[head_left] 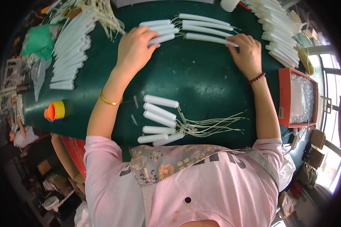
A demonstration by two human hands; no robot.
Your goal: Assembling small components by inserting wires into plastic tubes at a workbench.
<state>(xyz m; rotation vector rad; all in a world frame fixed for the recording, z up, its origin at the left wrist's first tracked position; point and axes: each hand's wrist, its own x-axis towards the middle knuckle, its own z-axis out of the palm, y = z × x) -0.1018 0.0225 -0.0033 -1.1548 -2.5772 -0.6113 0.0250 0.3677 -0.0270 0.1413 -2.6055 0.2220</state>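
Two short groups of white candle-like tubes lie side by side at the far middle of the green table, thin pale cords between them. My left hand (137,46) is closed at the left group, thumb and fingers around the outer end of its nearest tube (166,38). At the right group my right hand (247,53) pinches the outer end of the nearest long tube (206,38). Closer to me, a bundle of several white tubes (159,112) fans out to the left, with loose pale cords (216,125) trailing right.
Rows of white tubes lie at the far left (72,49) and far right (278,34). A tape roll (57,110) sits on the left. An orange-red box (286,98) with clear wrapping stands at the right edge. A green bag (39,39) lies far left. Another person (22,134) is at left.
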